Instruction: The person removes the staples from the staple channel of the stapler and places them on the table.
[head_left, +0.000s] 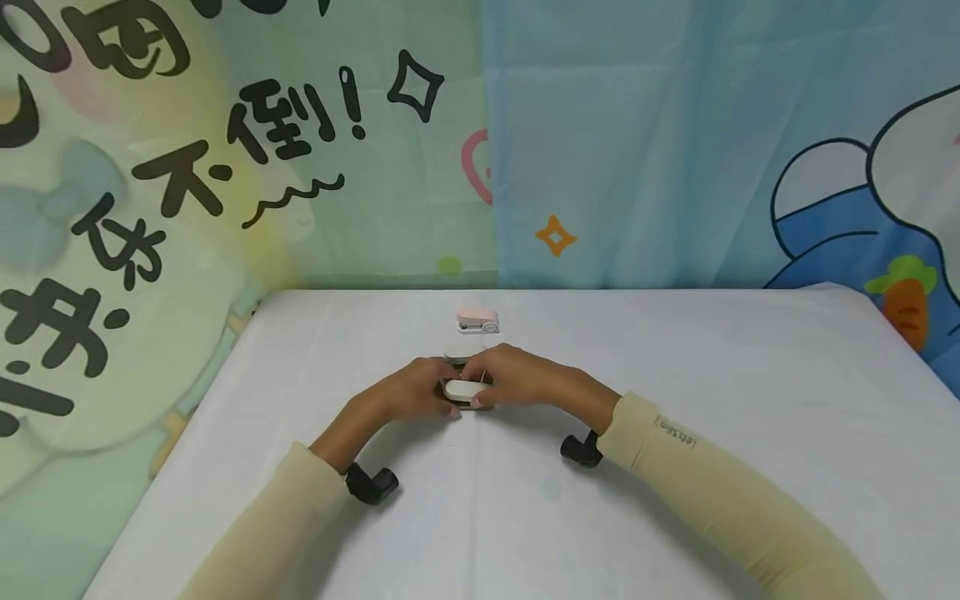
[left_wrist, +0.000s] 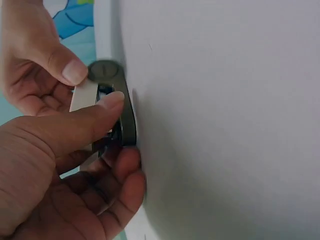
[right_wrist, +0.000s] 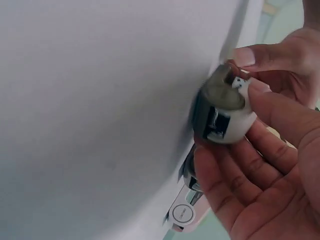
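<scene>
L hand [head_left: 418, 390] & R hand [head_left: 519, 375] are both gripping a white-topped stapler [head_left: 465, 390], ctr. of frame. Prob. they're working its gap; next move's likely needing a steady pinch, both ends.

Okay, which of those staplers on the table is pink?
The back stapler, farthest from the person: its pink top sets it apart. The nearest stapler, held between left hand and right hand, and the partly hidden middle stapler have whitish tops.
</scene>
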